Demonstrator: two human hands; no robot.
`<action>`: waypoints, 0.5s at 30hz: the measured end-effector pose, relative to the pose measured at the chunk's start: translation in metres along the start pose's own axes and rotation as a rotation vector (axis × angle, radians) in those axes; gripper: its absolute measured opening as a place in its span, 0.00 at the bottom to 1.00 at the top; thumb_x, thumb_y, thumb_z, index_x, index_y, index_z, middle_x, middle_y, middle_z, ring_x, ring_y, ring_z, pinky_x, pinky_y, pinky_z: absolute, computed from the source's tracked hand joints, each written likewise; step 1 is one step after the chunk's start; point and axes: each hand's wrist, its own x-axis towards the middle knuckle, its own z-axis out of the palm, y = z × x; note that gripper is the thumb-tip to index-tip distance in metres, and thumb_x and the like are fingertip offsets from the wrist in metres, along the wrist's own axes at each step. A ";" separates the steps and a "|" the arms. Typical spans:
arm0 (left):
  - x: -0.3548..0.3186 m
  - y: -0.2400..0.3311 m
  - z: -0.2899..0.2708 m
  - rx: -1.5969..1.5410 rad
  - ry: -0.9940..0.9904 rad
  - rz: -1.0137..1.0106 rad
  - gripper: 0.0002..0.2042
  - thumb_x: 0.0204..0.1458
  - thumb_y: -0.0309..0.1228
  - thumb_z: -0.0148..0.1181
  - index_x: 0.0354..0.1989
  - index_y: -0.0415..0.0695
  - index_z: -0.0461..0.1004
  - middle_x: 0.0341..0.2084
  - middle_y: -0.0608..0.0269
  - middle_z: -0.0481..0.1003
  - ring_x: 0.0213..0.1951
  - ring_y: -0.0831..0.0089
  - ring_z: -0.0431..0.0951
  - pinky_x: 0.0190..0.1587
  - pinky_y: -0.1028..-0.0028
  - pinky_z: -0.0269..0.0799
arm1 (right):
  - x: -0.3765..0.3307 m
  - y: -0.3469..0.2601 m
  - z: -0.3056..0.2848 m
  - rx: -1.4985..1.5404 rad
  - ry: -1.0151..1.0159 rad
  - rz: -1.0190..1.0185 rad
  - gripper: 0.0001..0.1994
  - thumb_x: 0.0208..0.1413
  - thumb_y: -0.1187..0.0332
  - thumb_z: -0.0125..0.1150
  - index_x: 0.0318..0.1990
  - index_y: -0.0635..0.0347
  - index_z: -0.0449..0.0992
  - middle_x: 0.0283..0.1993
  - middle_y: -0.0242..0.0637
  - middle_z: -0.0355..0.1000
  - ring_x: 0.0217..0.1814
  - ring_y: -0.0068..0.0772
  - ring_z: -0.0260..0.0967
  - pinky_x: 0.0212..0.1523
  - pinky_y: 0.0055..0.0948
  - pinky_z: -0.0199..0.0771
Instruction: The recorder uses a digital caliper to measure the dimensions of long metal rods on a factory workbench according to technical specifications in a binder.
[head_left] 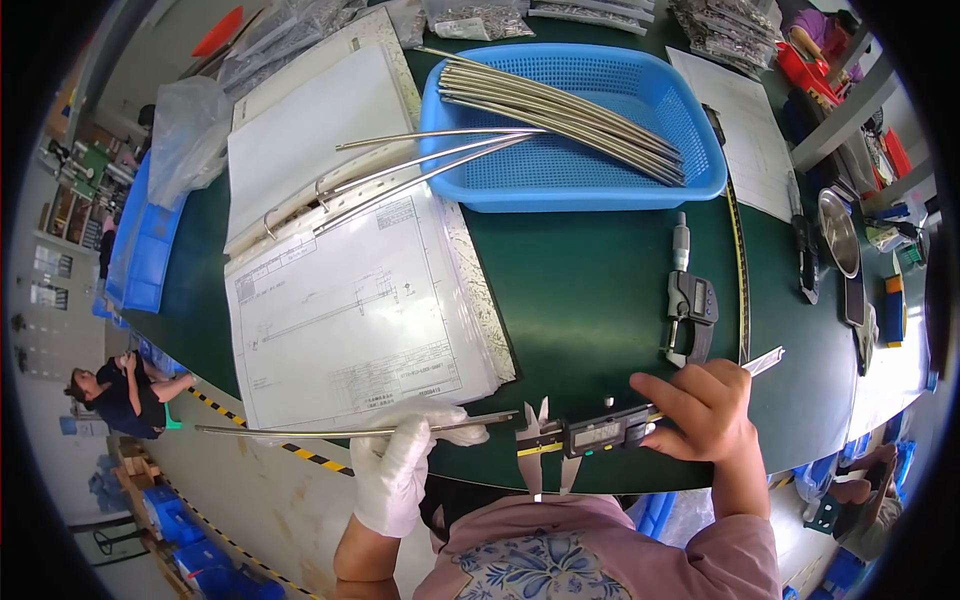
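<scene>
My left hand point(392, 480), in a white glove, grips a thin metal rod point(290, 433) held nearly level along the table's near edge. The rod's right end stops just short of the jaws of a digital caliper point(598, 435). My bare right hand point(700, 415) holds that caliper by its sliding body, thumb below and fingers above. The caliper's jaws stand apart, with nothing visible between them. Behind the rod lies an open ring binder point(340, 330) showing a technical drawing. Farther back, a blue plastic basket point(590, 202) holds many similar rods point(560, 108); several rest across its left rim onto the binder.
A digital micrometer point(692, 310) lies on the green table right of the binder. Another caliper point(803, 245) and a metal dish point(838, 232) sit farther right. Bags of small parts point(480, 20) line the back. A blue bin point(145, 250) stands at left; other people sit beyond the table.
</scene>
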 end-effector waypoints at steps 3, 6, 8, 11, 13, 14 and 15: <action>-0.001 0.001 0.000 0.019 0.043 0.023 0.15 0.57 0.33 0.48 0.32 0.31 0.72 0.26 0.49 0.74 0.27 0.61 0.77 0.34 0.62 0.75 | 0.001 -0.001 0.002 0.017 0.035 0.006 0.23 0.42 0.48 0.61 0.37 0.59 0.77 0.16 0.27 0.56 0.13 0.26 0.57 0.13 0.26 0.55; -0.001 0.003 0.002 0.010 0.053 0.000 0.14 0.57 0.32 0.48 0.31 0.30 0.72 0.26 0.50 0.73 0.27 0.61 0.77 0.34 0.62 0.76 | -0.003 0.000 0.006 -0.027 0.056 0.015 0.24 0.47 0.45 0.55 0.35 0.59 0.78 0.16 0.28 0.58 0.13 0.28 0.54 0.15 0.28 0.53; -0.003 0.005 0.001 0.008 0.056 -0.026 0.14 0.57 0.31 0.48 0.31 0.30 0.72 0.25 0.50 0.73 0.27 0.61 0.77 0.33 0.63 0.76 | 0.001 -0.001 0.004 -0.025 0.057 0.003 0.23 0.44 0.47 0.58 0.35 0.59 0.78 0.16 0.28 0.57 0.12 0.27 0.55 0.14 0.27 0.54; -0.004 0.006 -0.001 -0.034 -0.019 -0.059 0.13 0.58 0.27 0.45 0.35 0.28 0.73 0.27 0.48 0.76 0.33 0.61 0.79 0.43 0.66 0.72 | 0.003 -0.002 0.002 -0.034 0.066 -0.010 0.22 0.41 0.49 0.62 0.36 0.59 0.77 0.16 0.27 0.57 0.12 0.26 0.56 0.14 0.26 0.55; -0.004 0.007 0.000 -0.021 -0.013 -0.079 0.13 0.58 0.27 0.44 0.35 0.28 0.73 0.28 0.49 0.76 0.33 0.61 0.79 0.43 0.66 0.72 | 0.003 -0.002 0.002 -0.044 0.073 -0.013 0.22 0.42 0.50 0.62 0.36 0.59 0.77 0.16 0.27 0.57 0.12 0.26 0.57 0.14 0.25 0.54; -0.004 0.006 0.001 -0.021 -0.012 -0.079 0.13 0.58 0.27 0.44 0.35 0.28 0.73 0.28 0.49 0.76 0.33 0.61 0.79 0.43 0.66 0.72 | 0.003 -0.002 0.002 -0.051 0.073 -0.016 0.22 0.42 0.50 0.62 0.36 0.59 0.78 0.16 0.26 0.57 0.13 0.26 0.57 0.14 0.25 0.54; -0.004 0.006 0.001 -0.036 -0.018 -0.079 0.13 0.58 0.27 0.44 0.35 0.28 0.73 0.28 0.49 0.76 0.33 0.62 0.79 0.43 0.67 0.72 | 0.003 -0.002 0.002 -0.057 0.075 -0.019 0.21 0.42 0.50 0.62 0.37 0.59 0.78 0.16 0.26 0.57 0.13 0.26 0.57 0.14 0.25 0.54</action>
